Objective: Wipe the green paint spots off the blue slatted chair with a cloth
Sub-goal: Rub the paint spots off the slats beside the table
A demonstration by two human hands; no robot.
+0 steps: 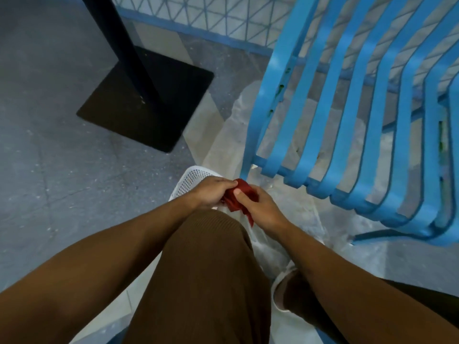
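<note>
The blue slatted chair (352,115) fills the right half of the head view, its seat slats curving down toward me. Small green paint spots (281,88) dot its leftmost slat, and more green shows on a slat at the far right (440,145). A crumpled red cloth (239,198) is held between both hands just left of the chair's front corner. My left hand (212,192) grips the cloth's left side. My right hand (260,209) pinches its right side with the thumb on top, and a tail of cloth hangs below.
A white perforated basket (192,178) sits on the floor under my hands. A black post on a square black base (146,100) stands to the left. Pale plastic sheeting (285,135) lies beneath the chair. A blue lattice barrier (203,16) runs along the back. My brown-trousered knee is below.
</note>
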